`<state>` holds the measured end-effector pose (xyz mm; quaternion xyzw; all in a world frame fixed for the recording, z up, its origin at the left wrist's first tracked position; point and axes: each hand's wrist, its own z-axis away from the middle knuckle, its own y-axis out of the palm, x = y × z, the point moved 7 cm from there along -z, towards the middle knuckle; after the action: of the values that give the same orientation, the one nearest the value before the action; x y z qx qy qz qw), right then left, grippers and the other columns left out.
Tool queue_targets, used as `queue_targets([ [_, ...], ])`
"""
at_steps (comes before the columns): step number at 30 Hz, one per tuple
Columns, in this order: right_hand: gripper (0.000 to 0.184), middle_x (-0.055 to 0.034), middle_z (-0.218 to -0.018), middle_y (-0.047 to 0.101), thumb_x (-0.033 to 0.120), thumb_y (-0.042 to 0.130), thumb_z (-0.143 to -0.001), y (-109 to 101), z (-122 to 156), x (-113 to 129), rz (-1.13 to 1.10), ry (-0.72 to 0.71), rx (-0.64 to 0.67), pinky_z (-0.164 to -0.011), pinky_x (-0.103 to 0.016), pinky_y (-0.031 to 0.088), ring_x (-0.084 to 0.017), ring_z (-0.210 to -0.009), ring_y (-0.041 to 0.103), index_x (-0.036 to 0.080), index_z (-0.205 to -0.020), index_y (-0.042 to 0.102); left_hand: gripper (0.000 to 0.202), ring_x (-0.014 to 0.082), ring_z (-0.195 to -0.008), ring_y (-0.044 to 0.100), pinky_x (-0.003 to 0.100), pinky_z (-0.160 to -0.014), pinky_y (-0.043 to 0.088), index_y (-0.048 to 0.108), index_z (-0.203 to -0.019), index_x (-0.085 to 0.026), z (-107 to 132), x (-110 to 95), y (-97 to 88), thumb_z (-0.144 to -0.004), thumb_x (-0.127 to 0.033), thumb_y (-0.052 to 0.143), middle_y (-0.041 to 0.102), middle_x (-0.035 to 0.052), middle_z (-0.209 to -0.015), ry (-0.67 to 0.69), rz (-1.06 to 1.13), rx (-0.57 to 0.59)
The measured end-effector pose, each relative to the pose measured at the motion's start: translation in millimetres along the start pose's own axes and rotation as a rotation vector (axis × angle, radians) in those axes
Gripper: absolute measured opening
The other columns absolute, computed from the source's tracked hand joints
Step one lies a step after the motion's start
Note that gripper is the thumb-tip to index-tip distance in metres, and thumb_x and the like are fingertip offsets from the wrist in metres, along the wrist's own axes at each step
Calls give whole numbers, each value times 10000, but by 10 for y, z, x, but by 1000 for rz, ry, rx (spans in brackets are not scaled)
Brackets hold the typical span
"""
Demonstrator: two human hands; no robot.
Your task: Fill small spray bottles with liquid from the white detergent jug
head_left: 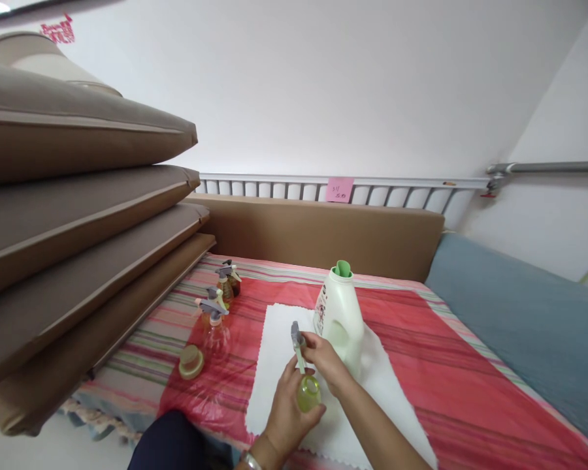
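Yellow-green bottle [309, 395] low in my head view, held above the white cloth [280, 339], in front of the big jug. Left hand [290, 406] comes up from the bottom edge, palm turned inward, fingers and thumb wrapped round the bottle; silver band [251, 461] at that wrist. Right hand [324, 360] reaches in from the lower right, forearm slanting up and left, fingers closed on a grey spray head [296, 334]. Pale tube [300, 359] runs down from the head towards the bottle; I can't tell whether its end is inside. Writing: the white jug [350, 326] carries dark and reddish print, too small for me to read; pink note [340, 189] on the radiator [259, 188] has handwriting, unclear; red lettering [57, 30] high on the wall [323, 91], also illegible. Containers: green cup [343, 268] sits in the jug's mouth, jug contents hidden by its walls. Left of the cloth, a clear spray bottle [217, 339] stands near other trigger bottles [225, 287], some amber or brown; beige lid [191, 362] just by them. Red sheet [389, 320] under the cloth, stacked brown cushions [88, 147] far left.
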<state>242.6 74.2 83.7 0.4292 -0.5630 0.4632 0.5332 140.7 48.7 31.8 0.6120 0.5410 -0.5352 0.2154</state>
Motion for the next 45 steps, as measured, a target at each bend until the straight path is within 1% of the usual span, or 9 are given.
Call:
queue_targets([
  [5,261,20,-679,643,274,603,-655,148,5,-44,-8,52,116,-524,-252,443,-163,-620,589,178,-889,671,564,300,-1247,424,441,-1088,297,580,-1124,-173,-109,-45,-19,-576,-117,701,513,118,-1285,17,85,-6],
  [11,184,21,-690,650,323,668,-790,254,-101,-193,82,25,235,-686,-326,497,-140,-635,609,139,-779,653,487,281,-1120,529,432,-1031,366,588,-1067,-170,-146,15,-22,-592,-113,677,635,81,-1079,-97,158,-2],
  [17,187,-13,-770,696,326,698,-752,161,-87,-206,128,-59,84,-805,-410,493,-200,-771,649,148,-804,673,496,291,-1158,509,420,-1034,366,600,-1084,-189,-146,89,14,-597,-165,693,639,73,-1091,-120,193,-32],
  [22,325,-91,-979,698,450,615,-717,-482,307,-131,88,-165,-272,-887,-418,456,-286,-954,614,185,-895,678,546,290,-1128,528,446,-1032,362,597,-1111,-186,-151,232,-91,-576,-181,705,629,86,-1117,-128,134,-137],
  [25,487,-142,-1169,606,530,520,-761,-1056,551,-168,68,-182,-535,-976,-420,390,-292,-1094,541,162,-1075,567,556,285,-1090,550,449,-1013,379,600,-1111,-159,-160,314,-111,-566,-183,708,625,107,-1111,-135,123,-155],
  [28,639,-183,-1271,523,565,550,-706,-1380,546,-256,75,-151,-653,-976,-416,393,-300,-1139,513,132,-1170,476,548,279,-1089,550,444,-1014,380,607,-1101,-157,-168,352,-106,-564,-187,712,623,102,-1106,-141,131,-172],
  [32,475,-97,-862,706,520,659,-599,-1301,249,-312,132,-81,-565,-744,-406,506,-323,-845,647,161,-908,618,548,273,-1102,542,439,-1018,378,605,-1114,-160,-162,339,-100,-575,-179,704,613,99,-1123,-156,148,-179],
  [36,405,-44,-674,690,496,669,-598,-1140,90,-215,174,-55,-560,-620,-357,490,-292,-690,647,170,-831,615,533,271,-1093,548,427,-1022,373,626,-1080,-166,-136,249,-118,-554,-159,710,624,94,-1098,-164,154,-184],
  [45,361,22,-503,539,567,609,-620,-1496,458,192,316,-38,-595,-524,-302,386,-204,-524,519,217,-658,526,487,265,-1081,550,413,-1004,394,640,-1019,-185,-96,164,-118,-539,-137,706,631,72,-1073,-202,162,-180],
])
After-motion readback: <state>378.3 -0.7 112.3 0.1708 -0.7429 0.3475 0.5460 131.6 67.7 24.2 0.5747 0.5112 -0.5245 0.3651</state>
